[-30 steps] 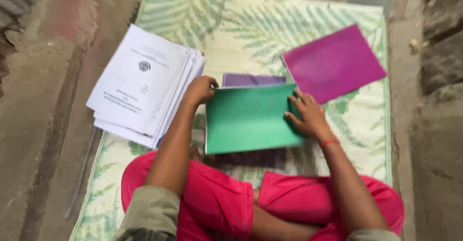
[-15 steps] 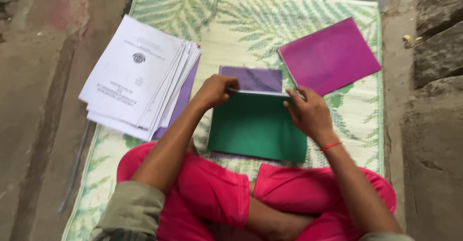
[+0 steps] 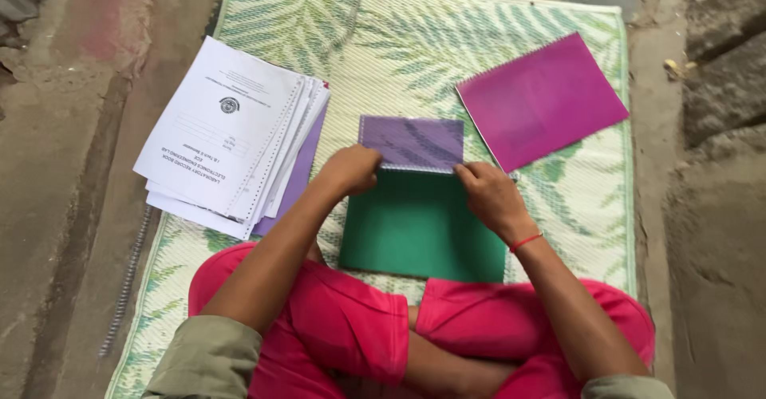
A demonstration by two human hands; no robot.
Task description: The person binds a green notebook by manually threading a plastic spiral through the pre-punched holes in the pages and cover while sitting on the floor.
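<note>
Seated cross-legged on woven mat (image 3: pixel 558 207) with green leaf print, pink trousers at bottom of view. Left hand (image 3: pixel 351 171) curled at upper left corner of green cover sheet (image 3: pixel 419 227), fingers closed together on the seam where green meets the purple sheet (image 3: pixel 412 141); whether grip pinches green, purple or both: cannot tell. Right hand (image 3: pixel 491 195) placed at upper right corner of same green sheet, fingertips pressed down at lower right edge of purple sheet, thumb tucked alongside; grip looks closed onto the edge, exact thing clamped not resolvable. Red thread band on right wrist. Green cover sheet flat on mat, directly in front of crossed legs, near edge touching trouser fabric. Purple sheet lying just beyond green one, edges meeting or overlapping under both hands; row of small punched holes visible along its border. Magenta cover sheet (image 3: pixel 541 100) lying flat and tilted on mat, up and to the right, near purple sheet but apart from it. Stack of white punched pages (image 3: pixel 231 132) fanned out at left, half on mat, half on bare concrete floor (image 3: pixel 64 167), a purple sheet showing underneath its lower right edge. Spiral binding coil (image 3: pixel 128 275) stretched along mat's left border. Rough stone at right margin.
</note>
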